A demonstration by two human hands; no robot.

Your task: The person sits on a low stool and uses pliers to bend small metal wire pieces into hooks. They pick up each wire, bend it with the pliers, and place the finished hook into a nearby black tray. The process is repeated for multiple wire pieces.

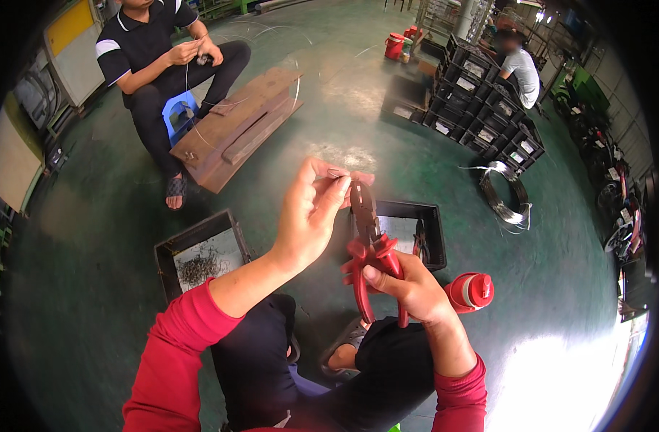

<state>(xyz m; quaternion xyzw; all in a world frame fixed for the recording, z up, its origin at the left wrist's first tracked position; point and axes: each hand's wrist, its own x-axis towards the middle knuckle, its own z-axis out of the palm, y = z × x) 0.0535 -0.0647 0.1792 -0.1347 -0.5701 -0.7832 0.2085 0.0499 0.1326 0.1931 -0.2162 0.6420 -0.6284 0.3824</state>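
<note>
red-handled pliers sit in my right hand, fingers clenched around both grips, the dark nose pointing up toward the left hand. i note the left hand raised above the lap, thumb and fingertips pinched on a small wire piece right at the pliers' tip; the piece is too small for me to tell its shape. both sleeves are red.

below the hands, on the green floor, i record two black bins: the left bin holds a heap of small metal bits, the right bin lies just behind the pliers. a red bottle rests near my right wrist. a wire coil lies on the floor to the right, well apart.

across the floor a person in a black shirt sits on a blue stool, both hands on thin wire, beside a stack of wooden boards. another person sits far off among stacked black crates.
</note>
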